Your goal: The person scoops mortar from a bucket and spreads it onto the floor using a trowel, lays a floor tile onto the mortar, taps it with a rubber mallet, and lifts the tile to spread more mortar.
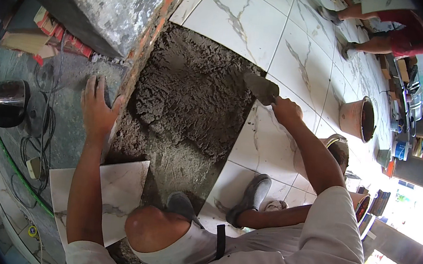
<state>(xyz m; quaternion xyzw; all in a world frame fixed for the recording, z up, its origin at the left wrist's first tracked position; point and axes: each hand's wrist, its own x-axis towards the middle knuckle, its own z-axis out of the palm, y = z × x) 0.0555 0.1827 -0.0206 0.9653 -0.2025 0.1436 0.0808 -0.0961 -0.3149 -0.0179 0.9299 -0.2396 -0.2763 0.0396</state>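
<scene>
Wet grey mortar [190,88] covers a bare patch of floor between laid tiles and a raised edge. My right hand [287,112] is closed round the handle of a trowel [261,88]. The mortar-smeared blade lies at the right edge of the patch, beside the white marbled tiles [301,64]. To the left, my left hand [98,107] rests on the grey ledge [75,76] with fingers stretched out and thumb apart; it holds nothing that I can see. Below it, a loose marbled tile [118,184] lies partly under my left forearm.
Buckets [355,117] stand on the tiles at right. A person in red shorts [412,34] is at the far right. On the left ledge lie a black rounded object [8,103], dark cables [46,135] and a green hose [16,171]. A rough wall block [111,3] rises at upper left.
</scene>
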